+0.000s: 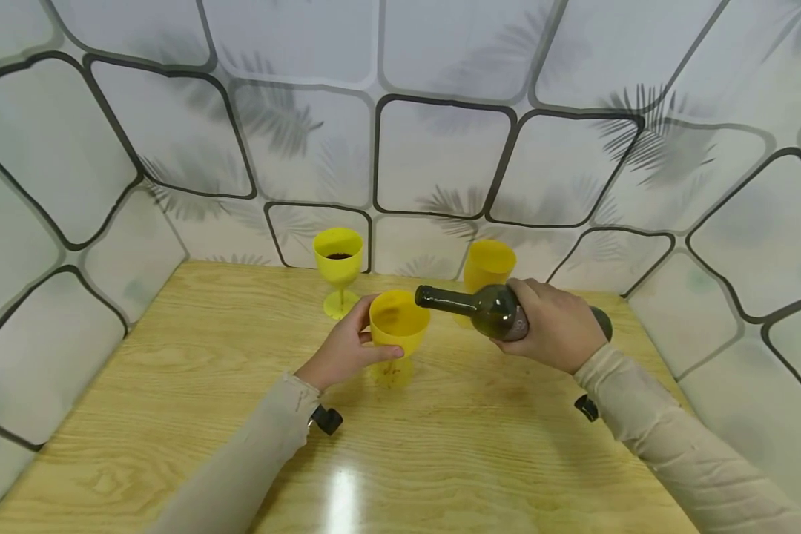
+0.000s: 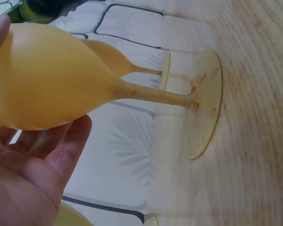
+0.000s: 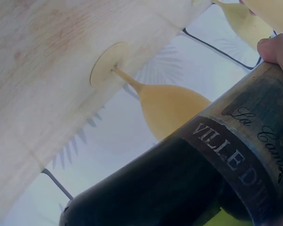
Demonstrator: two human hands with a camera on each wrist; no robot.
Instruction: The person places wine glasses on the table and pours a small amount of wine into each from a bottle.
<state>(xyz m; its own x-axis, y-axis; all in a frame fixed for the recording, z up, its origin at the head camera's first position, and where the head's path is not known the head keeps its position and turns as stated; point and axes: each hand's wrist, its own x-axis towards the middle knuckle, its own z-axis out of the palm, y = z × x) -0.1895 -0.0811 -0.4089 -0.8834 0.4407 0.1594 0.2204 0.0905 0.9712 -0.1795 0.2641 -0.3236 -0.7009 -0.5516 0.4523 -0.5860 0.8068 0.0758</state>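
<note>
The left hand (image 1: 343,350) curls round the bowl of the near goblet (image 1: 397,326), thumb on one side and fingers on the other, and steadies it where it stands on the worktop (image 1: 240,415). The right hand (image 1: 555,322) grips the dark bottle (image 1: 483,307) round its body, tipped almost level with the neck pointing left and the mouth right at the goblet's rim.

As a judgement, the pouring is part way through. The far left goblet (image 1: 337,259) already shows dark liquid in its bowl. The near goblet's inside looks bare yellow, and no stream shows at the bottle's mouth, so its filling seems only about to start. The far right goblet (image 1: 489,265) stands half hidden behind the bottle; its contents cannot be told. From the left wrist view, the near goblet's foot (image 2: 205,103) sits flat on the wood, with reddish flecks on it.

The three goblets stand close together toward the back of the worktop, near the patterned wall (image 1: 440,156). The two far ones are just behind the near one, so there is little room to swing the bottle's neck backward. The front half of the worktop is open wood, and its left and right edges lie well apart from both hands.
</note>
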